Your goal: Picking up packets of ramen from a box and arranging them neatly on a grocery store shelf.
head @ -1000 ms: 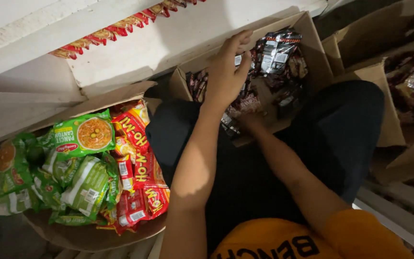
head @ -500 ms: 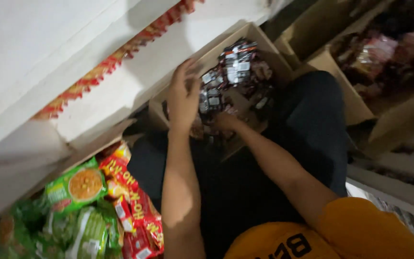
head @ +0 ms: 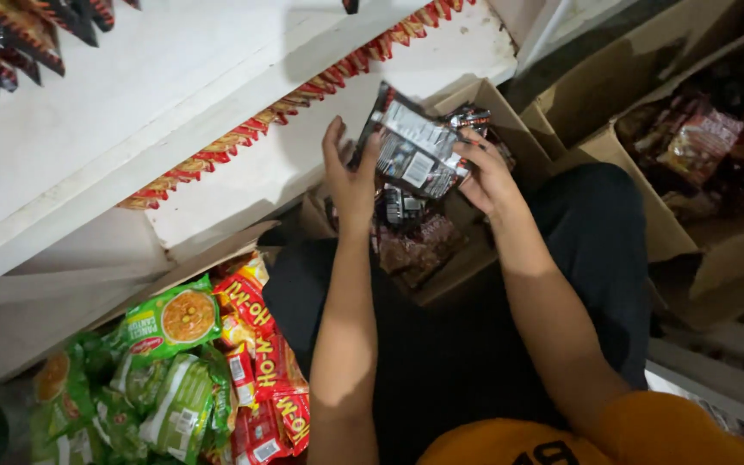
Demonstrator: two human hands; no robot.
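Observation:
I hold a stack of dark, shiny snack packets (head: 413, 146) between both hands, lifted above an open cardboard box (head: 467, 267) that rests on my lap. My left hand (head: 350, 176) grips the stack's left edge with the fingers pointing up. On the stack's right edge, my right hand (head: 484, 176) has its fingers curled over the packets. More dark packets (head: 411, 237) lie inside the box below.
White shelves (head: 217, 112) with rows of red and yellow packets (head: 243, 138) rise on the left. Green noodle packets (head: 165, 362) and red packets (head: 260, 362) fill a box at lower left. Further open cardboard boxes (head: 691, 146) with packets stand at the right.
Both hands were down in the box among the packets. They have risen out of it holding a stack of dark packets, and the view has tilted.

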